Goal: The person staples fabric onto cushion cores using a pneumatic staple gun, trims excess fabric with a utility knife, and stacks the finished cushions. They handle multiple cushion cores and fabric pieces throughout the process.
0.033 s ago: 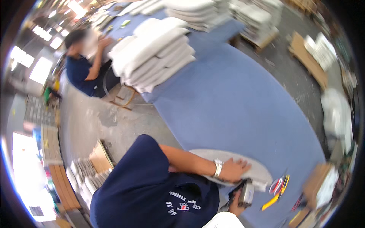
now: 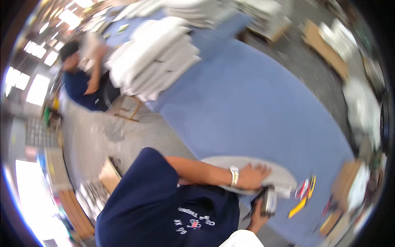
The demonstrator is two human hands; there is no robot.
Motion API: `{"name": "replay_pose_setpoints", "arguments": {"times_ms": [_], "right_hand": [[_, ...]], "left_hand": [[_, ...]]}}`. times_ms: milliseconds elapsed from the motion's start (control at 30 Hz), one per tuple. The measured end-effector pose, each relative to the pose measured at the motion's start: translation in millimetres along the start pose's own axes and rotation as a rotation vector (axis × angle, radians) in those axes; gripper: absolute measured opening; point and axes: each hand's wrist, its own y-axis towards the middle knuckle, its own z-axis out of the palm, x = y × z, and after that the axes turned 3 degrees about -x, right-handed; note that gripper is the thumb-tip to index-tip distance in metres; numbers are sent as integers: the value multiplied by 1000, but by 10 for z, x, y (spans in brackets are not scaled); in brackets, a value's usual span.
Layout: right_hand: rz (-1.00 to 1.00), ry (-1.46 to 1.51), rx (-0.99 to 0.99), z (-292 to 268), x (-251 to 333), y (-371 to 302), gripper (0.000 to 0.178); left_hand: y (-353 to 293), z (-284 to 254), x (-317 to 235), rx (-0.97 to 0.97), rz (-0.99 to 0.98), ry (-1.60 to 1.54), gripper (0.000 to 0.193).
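On the blue-covered table lies a light grey, rounded flat panel [image 2: 284,179] that looks padded. My left hand [image 2: 253,177], with a metal watch at the wrist, rests palm down on it, fingers stretched and spread. My right hand [image 2: 257,215] is wrapped round a black-and-silver hand-held tool [image 2: 270,202], just beside the panel's near edge. Blur hides the tool's exact kind and whether it touches the panel. To the right of the panel lie a yellow utility knife [image 2: 299,207] and a red-and-white item [image 2: 303,188] I cannot make out.
A tall stack of white padded pieces [image 2: 152,61] stands on the far left of the blue table [image 2: 247,107]. Beside it a co-worker [image 2: 80,84] sits at the table's left side. Cardboard [image 2: 345,185] borders the right; more white stacks [image 2: 263,16] stand behind.
The view has shifted slightly, so the far stack and the co-worker appear farther left. Both hands keep nearly the same places by the panel.
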Motion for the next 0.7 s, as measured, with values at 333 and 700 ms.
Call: {"name": "replay_pose_setpoints", "arguments": {"times_ms": [333,700], "right_hand": [[-85,-26,124,123,612,209,64],[12,-28,245,145,733,299,66]], "left_hand": [[32,-77,157,-161,55,176,80],[-17,-124,198,-188,69,177,82]]}}
